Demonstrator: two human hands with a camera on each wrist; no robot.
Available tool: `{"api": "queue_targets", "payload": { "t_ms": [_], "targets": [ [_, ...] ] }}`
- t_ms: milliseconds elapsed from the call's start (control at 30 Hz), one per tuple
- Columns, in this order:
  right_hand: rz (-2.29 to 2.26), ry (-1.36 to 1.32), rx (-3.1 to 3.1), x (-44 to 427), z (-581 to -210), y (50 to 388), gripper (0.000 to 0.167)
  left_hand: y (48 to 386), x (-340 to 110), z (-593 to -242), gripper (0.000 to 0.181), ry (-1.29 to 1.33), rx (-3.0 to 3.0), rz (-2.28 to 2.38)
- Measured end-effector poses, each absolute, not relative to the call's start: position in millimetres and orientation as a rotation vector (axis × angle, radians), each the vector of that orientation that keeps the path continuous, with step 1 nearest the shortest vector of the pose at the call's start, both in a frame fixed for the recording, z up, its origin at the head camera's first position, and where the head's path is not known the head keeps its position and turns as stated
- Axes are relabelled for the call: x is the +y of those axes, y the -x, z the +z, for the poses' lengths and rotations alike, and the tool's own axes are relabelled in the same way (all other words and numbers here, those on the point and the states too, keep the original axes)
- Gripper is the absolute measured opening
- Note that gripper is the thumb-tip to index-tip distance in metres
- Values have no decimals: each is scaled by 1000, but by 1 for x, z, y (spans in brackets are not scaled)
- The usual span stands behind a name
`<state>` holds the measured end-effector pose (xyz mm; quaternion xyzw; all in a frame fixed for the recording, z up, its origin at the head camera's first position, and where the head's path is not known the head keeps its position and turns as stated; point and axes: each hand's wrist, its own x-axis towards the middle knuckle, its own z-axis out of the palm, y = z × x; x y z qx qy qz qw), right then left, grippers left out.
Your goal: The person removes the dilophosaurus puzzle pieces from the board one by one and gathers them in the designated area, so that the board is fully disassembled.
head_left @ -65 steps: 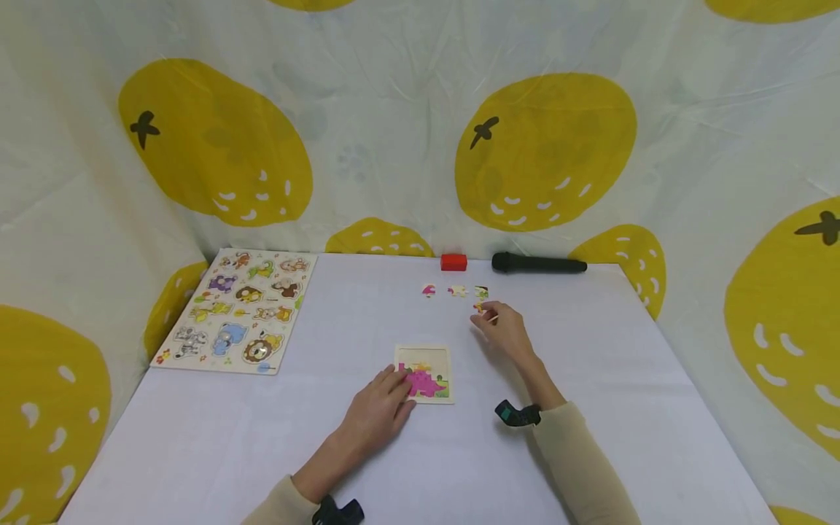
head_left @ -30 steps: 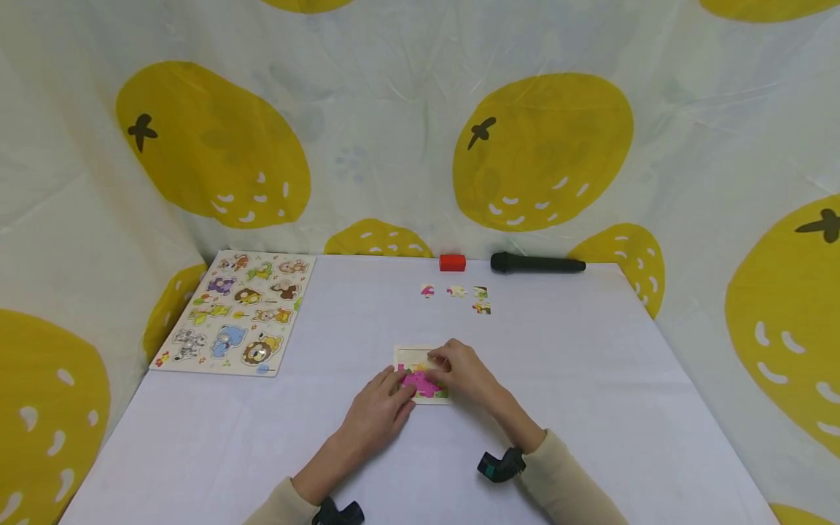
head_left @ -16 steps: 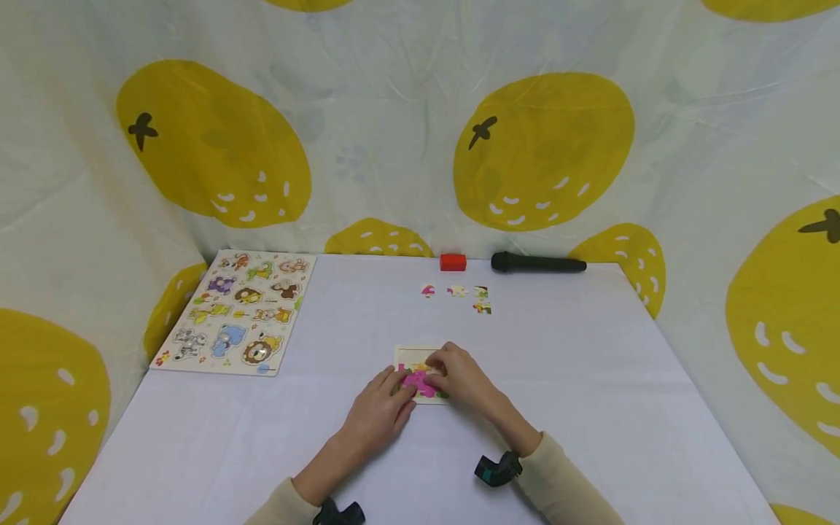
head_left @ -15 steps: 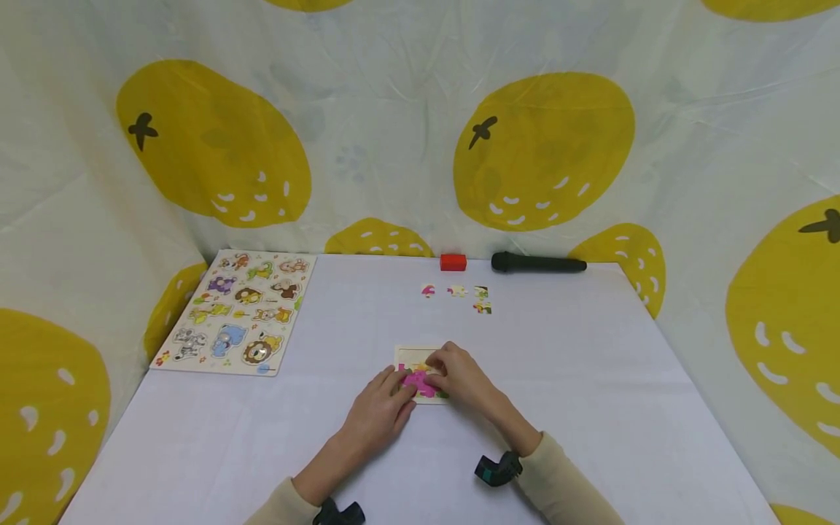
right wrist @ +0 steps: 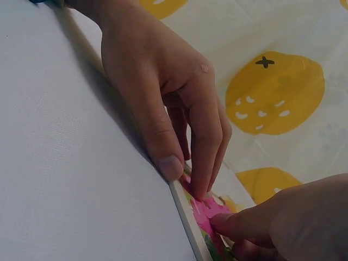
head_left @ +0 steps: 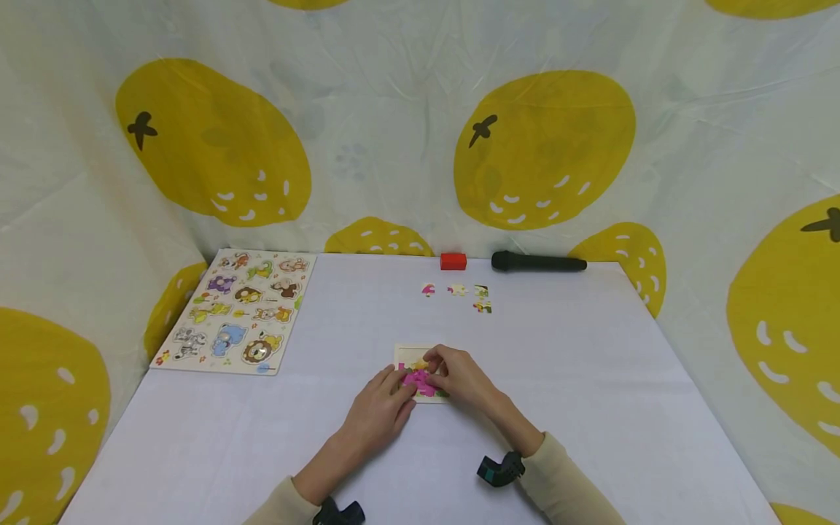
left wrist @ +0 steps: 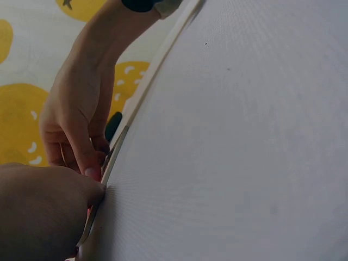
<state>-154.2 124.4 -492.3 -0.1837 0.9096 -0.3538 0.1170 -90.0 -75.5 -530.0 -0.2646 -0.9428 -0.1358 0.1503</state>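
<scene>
A small square jigsaw puzzle board (head_left: 408,351) with a pink dinosaur picture lies at the middle of the table. The upper strip of its frame shows bare wood. My left hand (head_left: 377,410) rests on its left side, fingers relaxed and fingertips on the picture. At the right side, the bent thumb and index finger of my right hand (head_left: 464,378) pinch at a puzzle piece in the board, which the fingers mostly hide. The right wrist view shows pink puzzle pieces (right wrist: 202,211) under the fingertips of both hands. Several loose puzzle pieces (head_left: 457,290) lie beyond the board.
A large animal peg puzzle (head_left: 262,332) lies at the table's left. Along the back edge sit a red block (head_left: 453,262) and a black microphone (head_left: 538,262). A white curtain with yellow fruit prints (head_left: 545,149) hangs behind the white tabletop (head_left: 590,350).
My right hand has left a piece among the loose ones at the back and come down to the board's right side, where it stays with small finger shifts. My left hand has stayed put.
</scene>
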Motion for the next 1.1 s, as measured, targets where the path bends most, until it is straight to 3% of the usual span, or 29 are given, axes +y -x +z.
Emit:
{"api": "queue_targets", "payload": {
  "t_ms": [533, 1100],
  "targets": [
    [-1068, 572, 2670, 134, -495, 163, 35, 90, -76, -531, 30, 761, -2712, -403],
    [-1080, 516, 2837, 157, -497, 209, 37, 91, -75, -534, 28, 754, -2704, -438]
  ]
}}
